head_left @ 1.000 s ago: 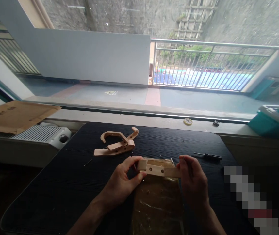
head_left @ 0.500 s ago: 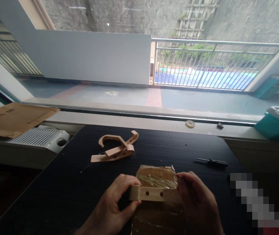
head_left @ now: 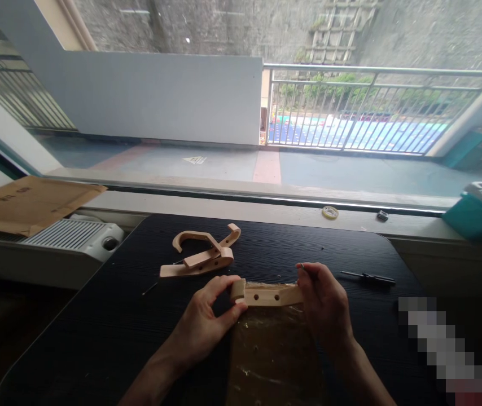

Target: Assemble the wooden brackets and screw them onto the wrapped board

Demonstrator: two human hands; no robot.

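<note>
A pale wooden hook [head_left: 266, 297] with two holes lies across the far end of a brown board [head_left: 272, 349] wrapped in clear film. My left hand [head_left: 207, 313] is closed on the hook's curled left end, thumb below and fingers above. At the other end, my right hand [head_left: 323, 301] grips the hook with its lower fingers. Between that hand's thumb and index finger sits a small metal piece [head_left: 302, 266], probably a screw, mostly hidden. Beyond my left hand, several more wooden hooks [head_left: 205, 259] lie crossed over one another.
A dark screwdriver [head_left: 368, 277] lies on the black table [head_left: 97, 316] to the right. A thin screw [head_left: 150, 289] rests near the loose hooks. On the windowsill are a yellow tape roll [head_left: 329, 212] and a small dark object [head_left: 382, 215]. A brown envelope [head_left: 33, 203] covers part of the radiator [head_left: 84, 231].
Both hands have moved the wooden hook away from me, toward the board's far edge. More of the board shows on the near side. The loose hooks and screwdriver stay put.
</note>
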